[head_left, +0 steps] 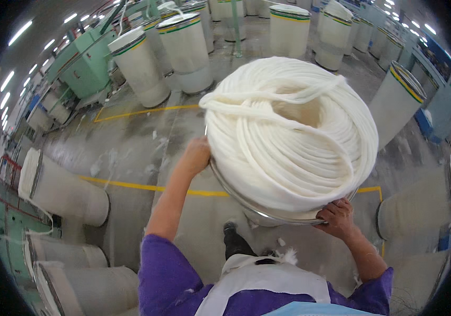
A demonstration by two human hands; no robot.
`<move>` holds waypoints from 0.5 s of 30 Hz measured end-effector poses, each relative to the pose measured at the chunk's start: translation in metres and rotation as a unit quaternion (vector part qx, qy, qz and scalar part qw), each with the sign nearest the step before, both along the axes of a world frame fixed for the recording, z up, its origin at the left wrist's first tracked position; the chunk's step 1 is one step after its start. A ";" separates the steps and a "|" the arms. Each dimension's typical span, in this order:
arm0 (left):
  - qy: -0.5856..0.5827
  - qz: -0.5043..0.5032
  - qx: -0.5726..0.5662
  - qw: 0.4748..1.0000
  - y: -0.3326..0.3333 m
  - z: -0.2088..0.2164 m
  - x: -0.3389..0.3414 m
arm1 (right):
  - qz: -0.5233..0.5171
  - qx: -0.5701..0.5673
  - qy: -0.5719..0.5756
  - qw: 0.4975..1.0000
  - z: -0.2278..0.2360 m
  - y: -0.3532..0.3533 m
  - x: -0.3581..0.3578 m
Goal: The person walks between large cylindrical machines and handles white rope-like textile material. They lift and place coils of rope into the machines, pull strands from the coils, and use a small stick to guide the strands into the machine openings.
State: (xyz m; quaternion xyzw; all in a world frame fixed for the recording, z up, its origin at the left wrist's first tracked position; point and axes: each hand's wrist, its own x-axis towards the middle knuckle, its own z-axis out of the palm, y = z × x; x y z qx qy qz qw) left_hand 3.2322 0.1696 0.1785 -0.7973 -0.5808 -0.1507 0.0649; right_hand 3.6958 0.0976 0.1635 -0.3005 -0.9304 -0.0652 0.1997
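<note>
In front of me stands a tall round sliver can [260,213] with a shiny metal rim. Thick white sliver [288,171] is coiled high above that rim, with a hollow in its middle and loose strands lying across the top. My left hand [198,155] is closed on the can's left edge, its fingertips partly hidden. At the near right, my right hand [338,217] grips the rim, fingers curled just under the sliver. Most of the can's body is hidden below the coil.
More cans stand at the back, including a full one [186,58], and others line the left [67,189] and right [415,208]. Yellow lines [130,184] mark the grey floor, where white fluff is scattered. A green machine [86,68] stands at the far left.
</note>
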 end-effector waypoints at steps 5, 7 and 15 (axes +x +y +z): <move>0.010 0.115 0.020 0.993 -0.139 -0.018 0.011 | 0.121 -0.013 -0.055 0.991 0.020 0.021 0.016; 0.028 0.104 0.026 0.994 -0.175 -0.019 0.015 | 0.126 -0.040 -0.098 0.986 0.025 0.035 0.013; 0.021 0.074 0.066 0.995 -0.260 -0.016 0.026 | 0.058 -0.235 -0.095 0.966 0.021 0.087 -0.022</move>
